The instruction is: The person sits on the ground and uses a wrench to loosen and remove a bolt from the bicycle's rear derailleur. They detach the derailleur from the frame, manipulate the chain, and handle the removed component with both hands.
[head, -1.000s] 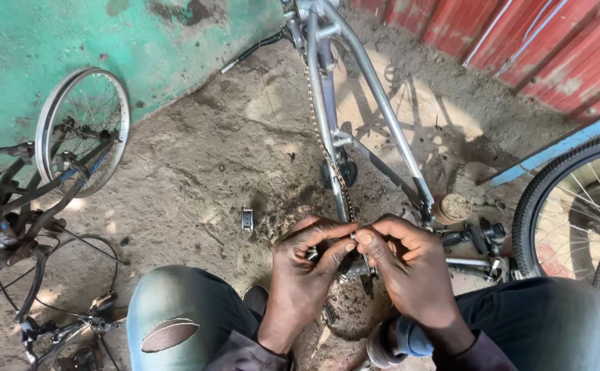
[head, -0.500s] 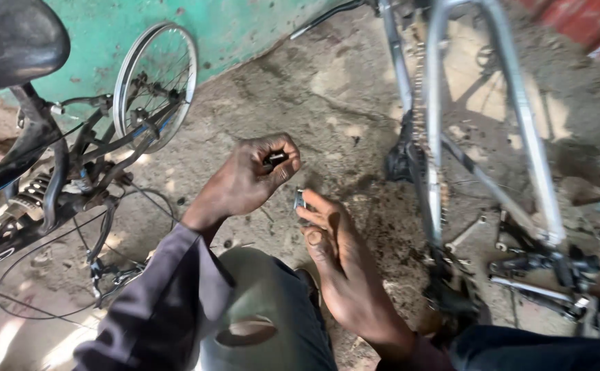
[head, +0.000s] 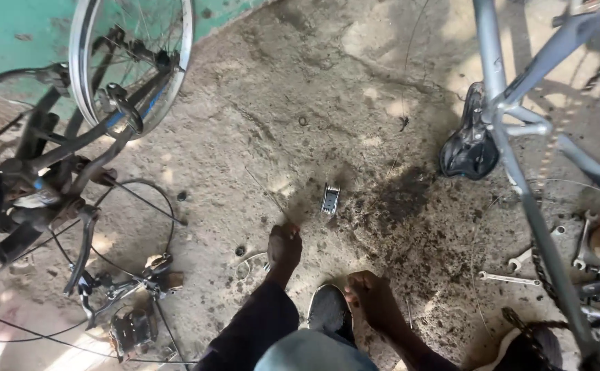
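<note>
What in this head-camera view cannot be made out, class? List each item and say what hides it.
- Left hand: fingertips on the ground, back of hand hides any grip.
- Right hand: curled; contents hidden by its own fingers.
- Small metal part: too small to identify.
- Upturned bicycle frame: cut off by the top and right edges.
- Wheel: top cut off.

A single camera, worn on the person's head, looks almost straight down at a dirt and concrete floor. The person's left hand and right hand sit close at the bottom edge. A bicycle wheel fills the upper left, an upturned bicycle frame the right. No second view overlaps it.
</note>
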